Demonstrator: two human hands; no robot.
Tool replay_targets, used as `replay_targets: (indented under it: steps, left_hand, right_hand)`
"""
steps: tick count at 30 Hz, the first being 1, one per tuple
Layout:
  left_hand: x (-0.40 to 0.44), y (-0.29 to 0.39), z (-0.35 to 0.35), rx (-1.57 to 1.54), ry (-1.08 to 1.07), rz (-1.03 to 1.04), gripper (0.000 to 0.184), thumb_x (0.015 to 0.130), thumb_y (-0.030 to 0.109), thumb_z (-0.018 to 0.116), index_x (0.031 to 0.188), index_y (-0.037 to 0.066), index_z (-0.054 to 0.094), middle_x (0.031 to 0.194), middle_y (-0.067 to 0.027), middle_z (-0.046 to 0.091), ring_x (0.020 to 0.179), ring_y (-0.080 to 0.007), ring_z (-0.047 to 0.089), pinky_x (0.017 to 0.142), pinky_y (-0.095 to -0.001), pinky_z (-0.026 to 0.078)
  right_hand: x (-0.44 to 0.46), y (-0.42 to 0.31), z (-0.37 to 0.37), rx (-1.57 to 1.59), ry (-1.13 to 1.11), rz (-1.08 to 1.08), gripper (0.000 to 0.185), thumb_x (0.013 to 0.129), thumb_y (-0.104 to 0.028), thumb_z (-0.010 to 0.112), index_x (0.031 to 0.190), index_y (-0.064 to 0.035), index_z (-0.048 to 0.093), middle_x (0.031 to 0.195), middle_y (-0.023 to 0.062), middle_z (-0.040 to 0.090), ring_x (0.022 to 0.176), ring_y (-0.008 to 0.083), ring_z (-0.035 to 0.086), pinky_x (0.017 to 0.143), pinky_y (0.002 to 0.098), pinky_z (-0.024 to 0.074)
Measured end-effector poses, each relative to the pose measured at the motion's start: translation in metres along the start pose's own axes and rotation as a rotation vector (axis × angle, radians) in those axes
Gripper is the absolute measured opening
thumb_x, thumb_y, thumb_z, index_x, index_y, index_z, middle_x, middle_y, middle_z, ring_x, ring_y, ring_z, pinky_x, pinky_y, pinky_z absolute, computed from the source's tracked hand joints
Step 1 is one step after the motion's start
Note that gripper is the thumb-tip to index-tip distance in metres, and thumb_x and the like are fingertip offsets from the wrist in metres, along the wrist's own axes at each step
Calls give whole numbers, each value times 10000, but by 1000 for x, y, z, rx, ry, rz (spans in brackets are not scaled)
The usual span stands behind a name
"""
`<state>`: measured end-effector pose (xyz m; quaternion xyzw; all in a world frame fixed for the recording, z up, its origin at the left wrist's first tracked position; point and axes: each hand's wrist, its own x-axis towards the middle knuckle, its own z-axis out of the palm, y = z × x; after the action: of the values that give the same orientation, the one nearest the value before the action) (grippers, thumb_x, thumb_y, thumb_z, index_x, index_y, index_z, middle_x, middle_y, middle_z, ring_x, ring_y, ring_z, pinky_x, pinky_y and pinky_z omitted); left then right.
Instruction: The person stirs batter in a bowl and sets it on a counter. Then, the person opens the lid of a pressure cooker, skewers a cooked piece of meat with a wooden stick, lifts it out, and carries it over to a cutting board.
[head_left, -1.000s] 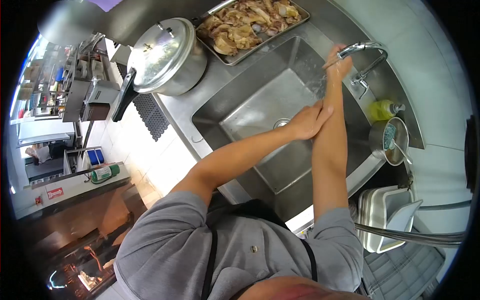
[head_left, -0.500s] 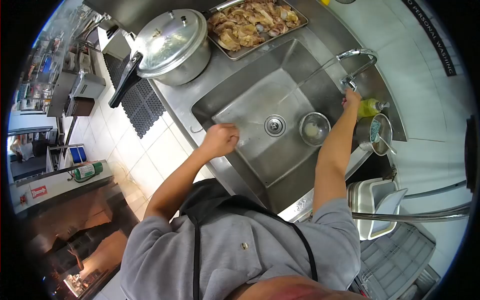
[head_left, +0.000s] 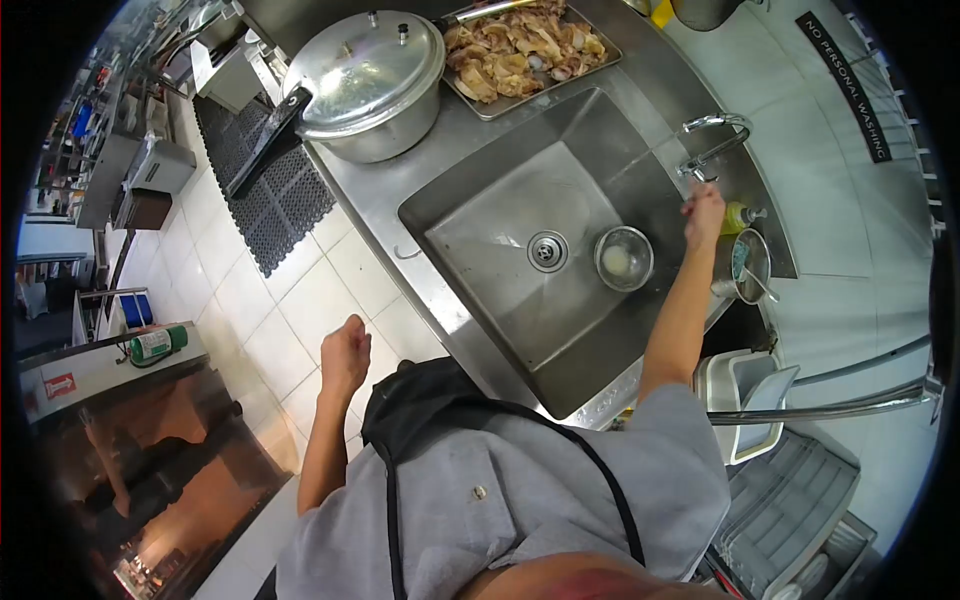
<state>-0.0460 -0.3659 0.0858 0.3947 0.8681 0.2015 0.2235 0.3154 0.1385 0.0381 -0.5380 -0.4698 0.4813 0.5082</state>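
My right hand is just below the handle of the chrome faucet at the sink's right side. Its fingers look bent but are blurred, and I cannot tell whether they touch the handle. A thin, faint stream leaves the spout towards the steel sink. In the basin, a small round bowl with something pale inside stands beside the drain. My left hand is a loose fist over the floor, left of the counter, with nothing visible in it.
A large lidded pot stands on the counter beside a tray of cooked meat pieces. Right of the sink are a yellow-green bottle, a metal pot and stacked white tubs. A black mat lies on the tiles.
My left hand has moved left and back, from over the sink's edge to over the floor. My right hand has drawn slightly down from the faucet handle. The water stream has thinned.
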Motion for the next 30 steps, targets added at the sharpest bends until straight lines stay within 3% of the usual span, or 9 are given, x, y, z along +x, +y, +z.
replay_targets:
  steps: [5,8,9,11,16,19,25,27,30]
  left_hand:
    - [-26,-68,-4,-345,-269,-99,291,824,55,672,1100,17,588,1007,-182,683,974,-260,667,797,-372,549]
    - [-50,-186,65,-1172,-265,-717,353,832,174,672,1151,37,605,1099,-195,661,1046,-301,634,859,-414,533]
    - [-68,-191,65,-266,-586,-456,399,834,228,675,1175,35,596,1055,-211,670,1005,-291,646,851,-410,529]
    - [-99,-230,78,309,-681,-275,484,834,295,683,1223,29,570,928,-225,689,912,-264,665,821,-403,520]
    - [-134,-296,123,-146,-261,-348,616,719,78,729,1299,46,524,602,-119,655,549,-199,635,558,-339,497]
    - [-154,-279,103,-197,-8,-100,757,696,189,771,1371,50,458,1176,-257,601,1057,-360,606,880,-397,504]
    - [-199,-298,16,-386,-70,-547,452,736,172,695,1159,44,602,947,-193,676,1000,-333,633,855,-416,495]
    - [-222,-319,22,-459,119,-455,449,741,167,692,1162,41,598,977,-194,677,1017,-328,629,869,-410,490]
    - [-253,-359,35,-471,270,-408,422,741,138,693,1142,37,607,967,-182,698,949,-302,659,851,-384,502]
  right_hand:
    - [-157,8,57,358,-495,-49,337,731,106,602,610,-115,379,627,15,471,492,88,438,454,236,384]
    - [-227,159,52,-1569,-1205,-159,283,750,20,625,1013,-69,574,1055,101,588,945,272,544,823,387,442]
    - [-244,185,42,-1796,-1365,-231,394,756,-9,633,1148,-54,638,1198,129,626,1096,334,579,946,437,462]
    - [-257,179,24,-885,-1113,2,466,762,-17,605,1226,-50,577,1270,173,569,1135,357,560,980,414,441]
    - [-275,159,1,-1367,-789,-151,448,710,-58,630,1157,-35,631,1126,213,624,1069,383,580,939,438,464]
    - [-302,63,65,-1198,-706,-71,514,615,-103,695,1112,13,640,993,207,653,936,358,630,851,442,499]
    - [-347,26,205,-1044,-894,-464,465,690,21,614,1154,-2,599,874,134,653,727,258,629,722,360,517]
    - [-390,14,251,-333,-1138,339,494,660,-63,721,1144,-25,627,933,130,649,836,247,645,769,306,519]
    - [-458,70,296,-721,-1734,-297,543,624,-94,780,1140,-27,624,1081,173,614,1034,298,578,884,360,487]
